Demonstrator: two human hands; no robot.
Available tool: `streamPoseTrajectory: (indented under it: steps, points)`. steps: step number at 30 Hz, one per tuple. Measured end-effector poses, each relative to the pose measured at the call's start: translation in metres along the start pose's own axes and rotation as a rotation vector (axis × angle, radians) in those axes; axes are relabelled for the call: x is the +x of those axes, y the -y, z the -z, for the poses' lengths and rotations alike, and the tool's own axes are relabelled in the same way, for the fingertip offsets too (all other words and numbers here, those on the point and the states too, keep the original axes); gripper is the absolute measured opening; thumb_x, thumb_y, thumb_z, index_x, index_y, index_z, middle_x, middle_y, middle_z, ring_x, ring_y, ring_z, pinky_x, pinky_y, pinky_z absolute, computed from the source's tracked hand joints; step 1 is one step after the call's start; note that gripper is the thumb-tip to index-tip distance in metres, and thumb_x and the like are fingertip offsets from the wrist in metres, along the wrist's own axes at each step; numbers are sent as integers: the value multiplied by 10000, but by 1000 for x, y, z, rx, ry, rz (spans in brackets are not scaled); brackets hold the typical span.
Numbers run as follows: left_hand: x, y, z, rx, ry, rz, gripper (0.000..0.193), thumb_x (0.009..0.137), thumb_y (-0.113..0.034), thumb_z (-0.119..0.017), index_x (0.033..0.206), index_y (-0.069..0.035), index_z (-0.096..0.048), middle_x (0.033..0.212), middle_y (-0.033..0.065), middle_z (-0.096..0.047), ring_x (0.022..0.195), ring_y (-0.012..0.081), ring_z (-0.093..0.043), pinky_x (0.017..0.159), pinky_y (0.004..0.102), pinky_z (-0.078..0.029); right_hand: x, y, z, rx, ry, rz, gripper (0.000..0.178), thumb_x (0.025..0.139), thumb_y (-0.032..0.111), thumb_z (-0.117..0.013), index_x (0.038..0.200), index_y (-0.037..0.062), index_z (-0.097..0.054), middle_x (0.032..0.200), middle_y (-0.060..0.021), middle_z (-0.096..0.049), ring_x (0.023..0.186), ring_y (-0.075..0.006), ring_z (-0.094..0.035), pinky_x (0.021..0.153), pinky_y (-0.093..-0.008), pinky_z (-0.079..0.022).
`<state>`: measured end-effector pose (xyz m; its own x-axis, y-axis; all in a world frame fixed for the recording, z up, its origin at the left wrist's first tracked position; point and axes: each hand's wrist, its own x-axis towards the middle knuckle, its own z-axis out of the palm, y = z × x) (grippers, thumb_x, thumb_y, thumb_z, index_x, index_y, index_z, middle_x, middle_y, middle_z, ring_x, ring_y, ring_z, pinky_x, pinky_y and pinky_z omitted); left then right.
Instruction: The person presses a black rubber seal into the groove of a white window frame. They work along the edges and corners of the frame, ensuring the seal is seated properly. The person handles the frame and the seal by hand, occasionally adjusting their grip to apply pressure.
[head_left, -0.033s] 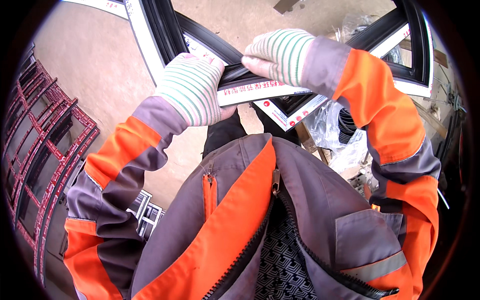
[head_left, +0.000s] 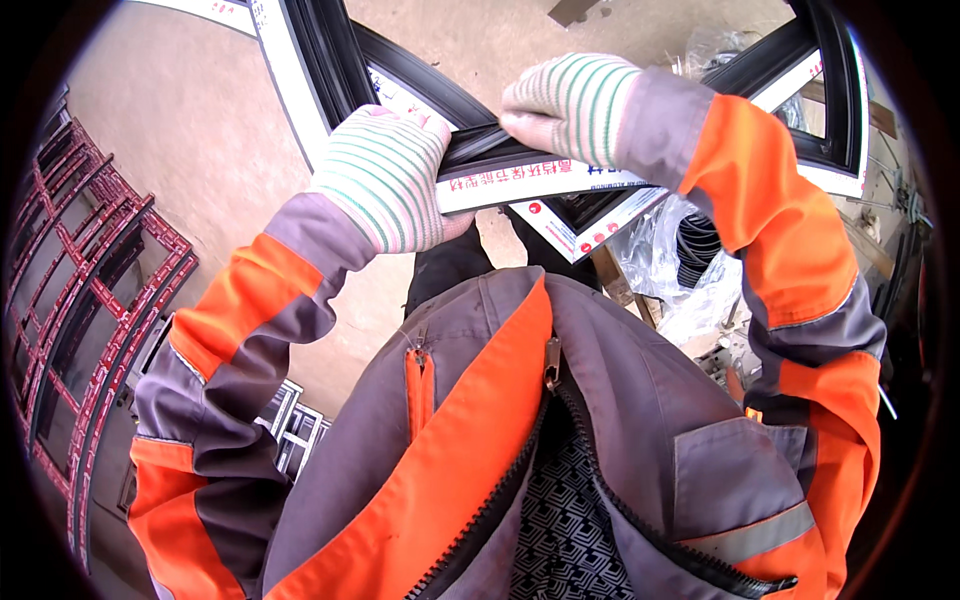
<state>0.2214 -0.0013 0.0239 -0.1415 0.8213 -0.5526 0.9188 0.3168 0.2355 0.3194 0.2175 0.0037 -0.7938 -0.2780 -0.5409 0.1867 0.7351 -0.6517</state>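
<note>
A black window frame (head_left: 540, 181) with white, red-printed protective film spans the space in front of me. My left hand (head_left: 385, 178), in a white glove with green stripes, is closed around its near left corner. My right hand (head_left: 578, 110), gloved alike, is closed with fingertips pinched at the near bar's upper side. A thin black strip (head_left: 478, 138), which looks like a rubber seal, runs along that bar between the hands. What lies inside the right fingertips is mostly hidden, but the strip leads to them.
Below it, another black frame's corner (head_left: 578, 240) with white film shows. Clear plastic wrap with a black ribbed coil (head_left: 697, 250) lies at the right. Red-wrapped frames (head_left: 95, 300) stand at the left. Small metal-coloured frames (head_left: 292, 428) lie on the floor near my left elbow.
My right hand has shifted slightly right along the near bar, away from the left hand, still pinched. The bar has tilted a little, its right part higher. My left hand stays put.
</note>
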Motion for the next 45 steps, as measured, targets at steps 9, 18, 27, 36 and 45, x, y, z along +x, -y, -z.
streamPoseTrajectory:
  steps: [9,18,27,36,45]
  points:
    - [6,32,16,-164,119,-238,535,879,-499,-793,1073,-2,-760,942,195,-729,958,375,-725,896,458,-558,0,-20,11,24,9,-36,245,1023,243,-720,1116,25,-785,1011,-201,-760,928,-353,-737,839,-411,-579]
    - [20,79,45,-156,349,-402,232,902,-106,-700,1112,-76,-795,981,91,-757,1009,316,-698,1187,465,-408,-10,-32,-2,89,-159,175,170,1018,179,-718,1035,11,-735,930,-180,-704,895,-356,-709,813,-417,-563]
    - [22,77,32,-119,236,-479,197,856,-155,-845,1035,-73,-833,942,115,-793,955,280,-751,1009,393,-547,-4,-37,-9,82,-155,122,184,1028,192,-699,1038,13,-738,952,-187,-705,917,-381,-707,830,-431,-570]
    - [22,73,28,-213,336,-338,132,820,-161,-825,925,-94,-783,943,94,-725,1032,322,-667,1059,429,-494,-3,-37,-6,85,-110,107,175,1024,163,-693,1032,-10,-722,940,-197,-699,905,-384,-699,835,-425,-564]
    - [26,72,26,-272,285,-328,82,830,-123,-824,880,-71,-785,836,101,-727,878,315,-718,877,407,-579,-4,-36,-3,89,-72,91,171,1028,146,-690,1055,-20,-719,943,-189,-700,911,-364,-701,838,-415,-565]
